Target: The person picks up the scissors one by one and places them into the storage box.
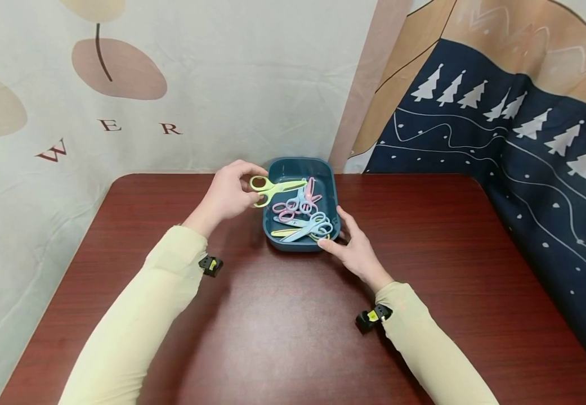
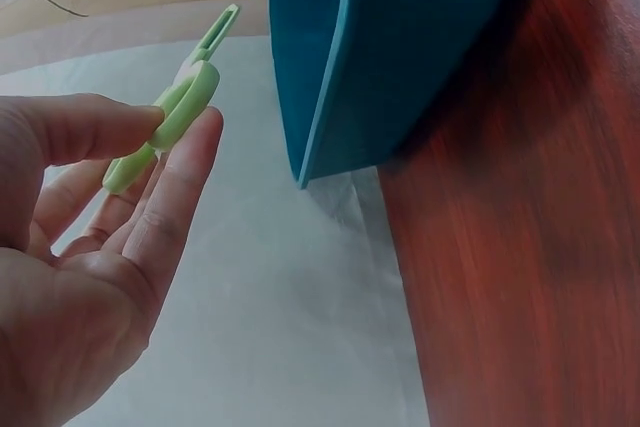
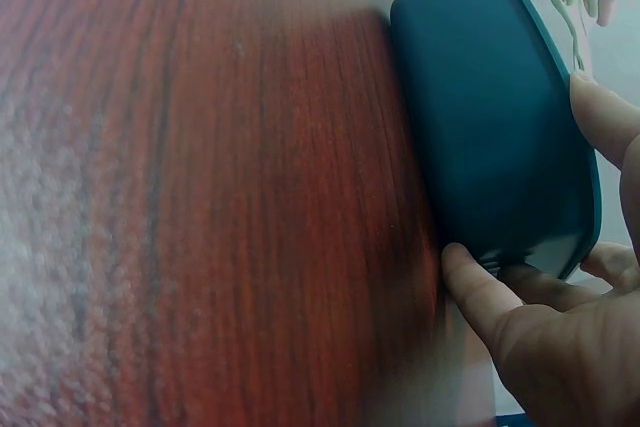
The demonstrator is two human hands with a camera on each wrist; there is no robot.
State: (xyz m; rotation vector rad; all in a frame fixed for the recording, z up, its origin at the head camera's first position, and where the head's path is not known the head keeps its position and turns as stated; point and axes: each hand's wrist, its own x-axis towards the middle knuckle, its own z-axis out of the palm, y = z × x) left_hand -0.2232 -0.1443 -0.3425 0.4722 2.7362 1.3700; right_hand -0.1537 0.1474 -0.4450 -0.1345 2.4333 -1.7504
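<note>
My left hand (image 1: 232, 190) pinches a pair of yellow-green scissors (image 1: 270, 191) by the finger loops, thumb on one side and fingers on the other. Their blades point right, over a dark blue plastic bin (image 1: 299, 166). In the left wrist view the scissors (image 2: 190, 107) show edge-on, clear of the bin wall (image 2: 420, 57). Inside the bin lie several more scissors, among them light blue scissors (image 1: 304, 229) and pink scissors (image 1: 310, 188). My right hand (image 1: 356, 247) holds the bin's near right corner, with the thumb at the rim and fingers along the outer wall.
The bin stands on a reddish-brown wooden table (image 1: 272, 326), close to its back edge. Behind hangs a pale cloth (image 1: 252, 84) with printed shapes and letters. A dark blue cloth with white trees (image 1: 455, 124) hangs at the right.
</note>
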